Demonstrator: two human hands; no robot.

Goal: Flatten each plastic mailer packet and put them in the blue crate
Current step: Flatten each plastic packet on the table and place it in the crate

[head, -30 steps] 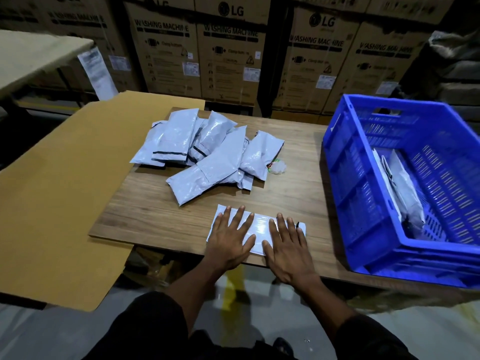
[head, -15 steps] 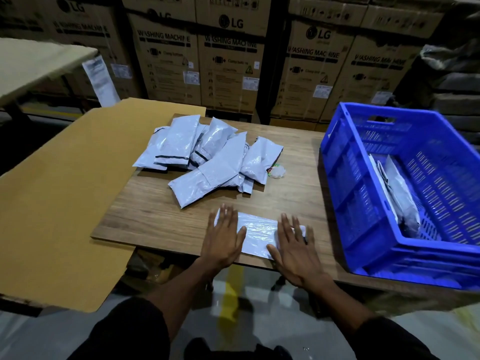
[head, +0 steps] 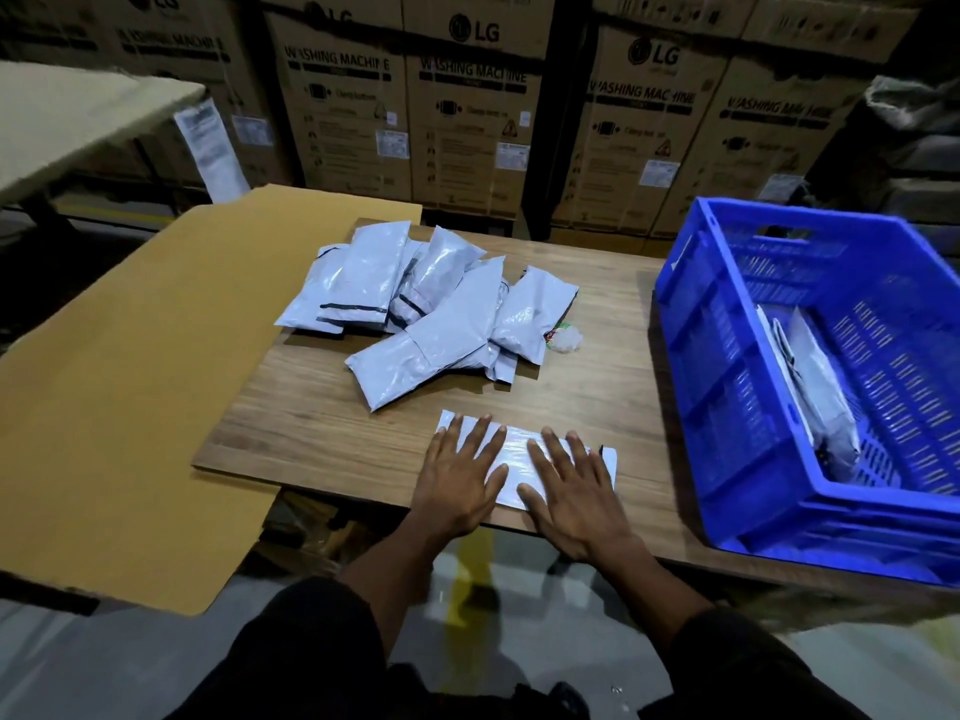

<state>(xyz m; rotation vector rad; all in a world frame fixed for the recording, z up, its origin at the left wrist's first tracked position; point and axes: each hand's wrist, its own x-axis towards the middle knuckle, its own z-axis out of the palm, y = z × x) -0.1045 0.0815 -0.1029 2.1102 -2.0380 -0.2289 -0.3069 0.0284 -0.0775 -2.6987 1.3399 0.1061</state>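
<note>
The table point(head: 322, 433) carries all; the crate point(head: 727, 387) stands on its right part, with a few mailers point(head: 826, 407) leaning inside; the pile point(head: 431, 314) of puffy mailers lies at the table's far middle. At the table's near edge lies one packet point(head: 511, 459); both hands press it flat, the left hand point(head: 457, 478) and right hand point(head: 574, 493) with fingers straight and spread, gripping nothing. Half a second ago the hands were apart; now they are close together, so I judge the smoothing nearly finished.
</note>
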